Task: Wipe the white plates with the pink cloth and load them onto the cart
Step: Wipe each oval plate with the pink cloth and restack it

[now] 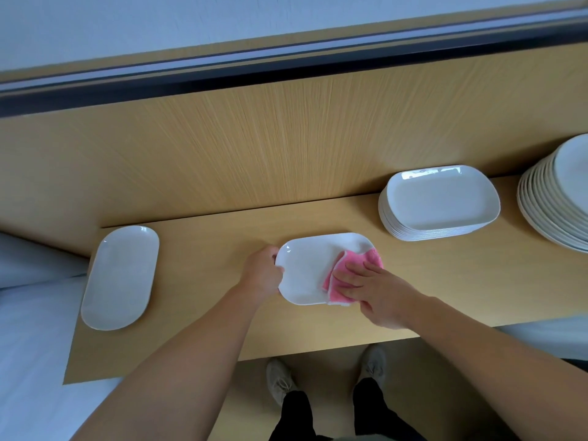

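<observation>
A white rectangular plate (307, 268) lies flat on the wooden table (203, 313) in front of me. My left hand (262, 273) grips its left edge, fingers curled round the rim. My right hand (374, 289) presses the folded pink cloth (350, 275) onto the plate's right half with straight fingers. A stack of the same white plates (439, 202) stands at the back right. A single long oval white plate (121, 276) lies at the table's left end.
A taller stack of round white plates (560, 195) stands at the far right edge of view. A wooden wall panel (286, 138) rises behind the table. White bedding (28, 329) lies to the left. My shoes show below the table's front edge.
</observation>
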`<action>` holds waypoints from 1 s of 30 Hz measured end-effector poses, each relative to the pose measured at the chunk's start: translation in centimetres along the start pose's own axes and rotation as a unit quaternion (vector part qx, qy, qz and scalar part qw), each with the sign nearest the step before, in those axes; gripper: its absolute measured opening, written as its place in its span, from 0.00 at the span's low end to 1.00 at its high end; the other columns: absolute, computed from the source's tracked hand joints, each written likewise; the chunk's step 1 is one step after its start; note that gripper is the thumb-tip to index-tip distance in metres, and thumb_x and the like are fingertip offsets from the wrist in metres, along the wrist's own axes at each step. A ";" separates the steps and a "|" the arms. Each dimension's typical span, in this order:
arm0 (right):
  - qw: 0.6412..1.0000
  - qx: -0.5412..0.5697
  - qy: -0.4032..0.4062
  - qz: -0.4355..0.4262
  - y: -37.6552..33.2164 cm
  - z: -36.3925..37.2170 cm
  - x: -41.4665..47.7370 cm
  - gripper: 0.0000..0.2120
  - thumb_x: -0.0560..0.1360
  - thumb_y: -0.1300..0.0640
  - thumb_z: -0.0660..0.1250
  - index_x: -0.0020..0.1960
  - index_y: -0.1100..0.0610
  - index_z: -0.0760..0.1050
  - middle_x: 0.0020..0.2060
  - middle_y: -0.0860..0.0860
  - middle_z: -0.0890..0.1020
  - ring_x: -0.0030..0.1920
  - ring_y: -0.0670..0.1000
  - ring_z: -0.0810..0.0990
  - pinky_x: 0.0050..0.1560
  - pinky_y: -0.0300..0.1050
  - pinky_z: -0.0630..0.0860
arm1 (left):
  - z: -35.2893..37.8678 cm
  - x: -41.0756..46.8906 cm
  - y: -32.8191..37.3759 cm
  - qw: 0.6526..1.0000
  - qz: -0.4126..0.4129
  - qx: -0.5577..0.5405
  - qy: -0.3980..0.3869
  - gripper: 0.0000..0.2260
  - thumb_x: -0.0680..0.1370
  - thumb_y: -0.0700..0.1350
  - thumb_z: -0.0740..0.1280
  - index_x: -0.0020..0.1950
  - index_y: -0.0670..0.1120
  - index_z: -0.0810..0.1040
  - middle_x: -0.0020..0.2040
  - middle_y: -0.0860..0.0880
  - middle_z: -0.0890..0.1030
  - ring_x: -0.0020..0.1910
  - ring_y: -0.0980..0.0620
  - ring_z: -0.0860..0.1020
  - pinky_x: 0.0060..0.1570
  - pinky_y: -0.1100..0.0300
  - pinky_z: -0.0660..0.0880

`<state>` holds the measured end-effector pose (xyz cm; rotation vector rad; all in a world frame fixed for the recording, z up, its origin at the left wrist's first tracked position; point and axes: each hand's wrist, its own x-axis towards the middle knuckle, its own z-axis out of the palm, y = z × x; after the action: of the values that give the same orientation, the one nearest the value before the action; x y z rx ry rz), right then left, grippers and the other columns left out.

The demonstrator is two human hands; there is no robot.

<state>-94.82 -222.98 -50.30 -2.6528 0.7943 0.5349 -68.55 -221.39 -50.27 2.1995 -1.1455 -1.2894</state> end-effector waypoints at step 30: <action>0.993 -0.028 -0.046 0.102 -0.4 -1.1 -1.2 0.35 0.75 0.61 0.56 0.79 0.50 0.50 0.79 0.48 0.46 0.78 0.54 0.43 0.77 0.56 0.46 | 0.3 -0.7 1.0 0.998 -0.050 0.037 0.033 0.14 0.72 0.36 0.57 0.49 0.53 0.75 0.45 0.50 0.80 0.40 0.44 0.82 0.30 0.58 0.79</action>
<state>-95.22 -222.60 -48.71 -2.5904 1.0435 0.7376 -69.49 -221.43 -49.35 2.3616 -1.0884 -1.2220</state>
